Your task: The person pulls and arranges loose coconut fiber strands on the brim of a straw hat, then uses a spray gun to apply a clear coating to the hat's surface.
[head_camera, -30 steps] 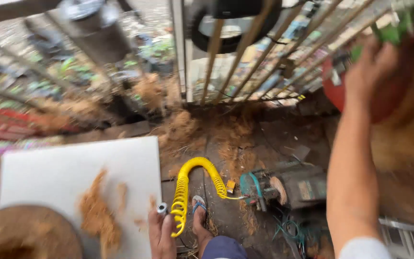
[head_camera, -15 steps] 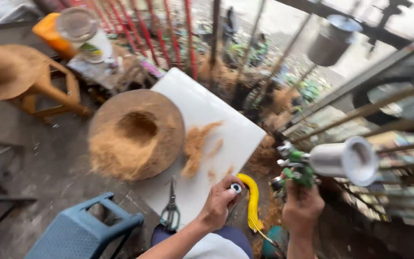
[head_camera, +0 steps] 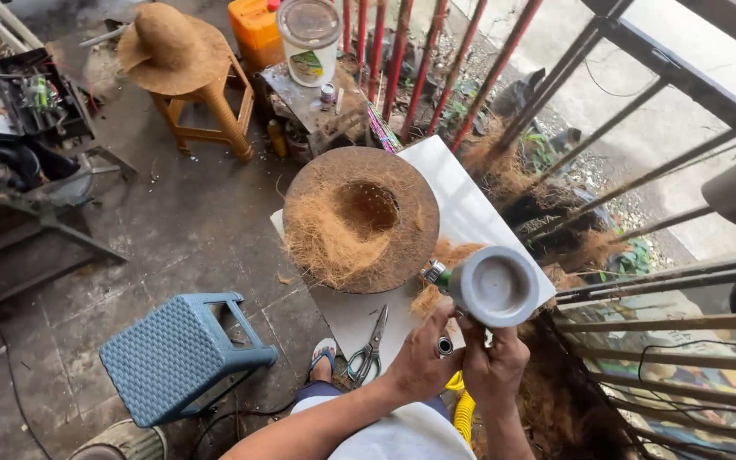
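a: both hands meet on a spray gun (head_camera: pixel 487 288), its grey cup tipped toward the camera. the right hand (head_camera: pixel 494 368) is wrapped around the grip from below; the left hand (head_camera: pixel 423 362) is curled against the gun's body.

b: and ahead of them?

a: a coir-fibre hat (head_camera: pixel 359 217) on a white board (head_camera: pixel 470 204), scissors (head_camera: pixel 370 349) just left of the left hand.

b: risk?

a: the yellow coiled hose (head_camera: pixel 462 407) below the wrists, partly hidden, could possibly snag and jerk the gun.

Bare white board (head_camera: pixel 470 204) beyond fibre hat (head_camera: pixel 359 220), railing bars (head_camera: pixel 641 298) blocking right
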